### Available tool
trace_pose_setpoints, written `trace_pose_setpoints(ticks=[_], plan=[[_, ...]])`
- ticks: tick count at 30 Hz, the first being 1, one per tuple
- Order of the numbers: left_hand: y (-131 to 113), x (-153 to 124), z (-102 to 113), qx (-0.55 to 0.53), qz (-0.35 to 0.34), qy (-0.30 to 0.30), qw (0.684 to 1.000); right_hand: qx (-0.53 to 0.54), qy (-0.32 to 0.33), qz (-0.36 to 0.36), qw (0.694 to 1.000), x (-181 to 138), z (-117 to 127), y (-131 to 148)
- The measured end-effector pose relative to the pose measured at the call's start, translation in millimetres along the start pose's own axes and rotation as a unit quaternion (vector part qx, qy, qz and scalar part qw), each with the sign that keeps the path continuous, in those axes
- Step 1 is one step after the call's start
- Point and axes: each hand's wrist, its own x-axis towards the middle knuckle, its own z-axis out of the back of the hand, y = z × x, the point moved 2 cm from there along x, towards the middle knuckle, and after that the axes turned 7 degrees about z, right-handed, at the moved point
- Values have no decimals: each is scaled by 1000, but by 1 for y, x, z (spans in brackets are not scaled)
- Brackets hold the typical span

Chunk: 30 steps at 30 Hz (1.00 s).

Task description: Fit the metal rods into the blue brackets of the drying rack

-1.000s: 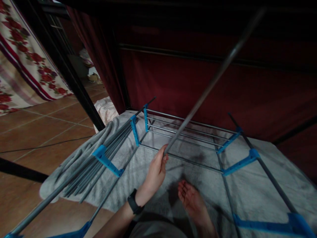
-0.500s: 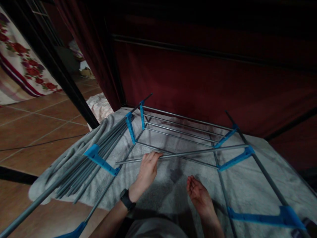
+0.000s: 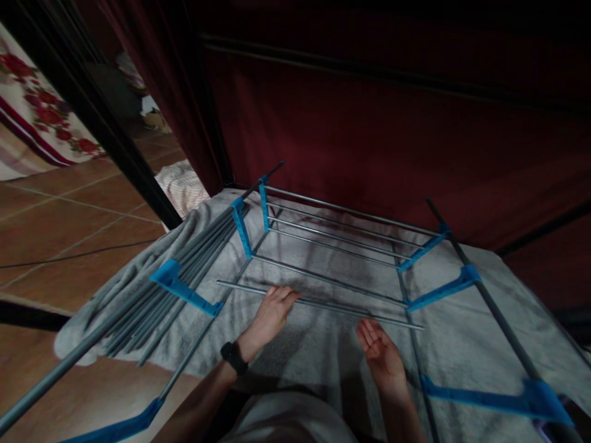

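My left hand [image 3: 274,311], with a dark watch on its wrist, is closed around a loose grey metal rod [image 3: 337,306] left of its middle. The rod lies slanted across the space between the rack's two sides, its right end lower. My right hand [image 3: 381,354] is palm up with fingers stretched, just below the rod's right part; whether it touches is unclear. Around them is a partly assembled rack of grey tubes with blue plastic brackets [image 3: 438,289]. Several crossbars [image 3: 332,231] span its far section. The nearer left bracket [image 3: 184,292] has no crossbar in it.
A bundle of several grey rods [image 3: 180,289] lies on the grey blanket [image 3: 295,354] at left. A dark red curtain [image 3: 351,135] hangs behind the rack. A black post [image 3: 115,141] slants down at left, above a tiled floor [image 3: 83,215]. Floral fabric [image 3: 41,111] hangs far left.
The rod in my left hand has swung so its right end drops from the right-hand bracket toward me. My right hand has moved slightly right. The camera view has shifted a little.
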Motion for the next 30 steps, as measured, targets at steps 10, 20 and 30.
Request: trace_pose_setpoints(ticks=[10, 20, 30], plan=[[9, -2, -12, 37, -4, 80, 996, -45, -27, 64, 997, 4, 21, 6], [35, -8, -19, 50, 18, 56, 997, -112, -65, 69, 989, 26, 46, 8], [49, -8, -9, 111, 19, 62, 992, -93, -88, 58, 990, 29, 58, 15]])
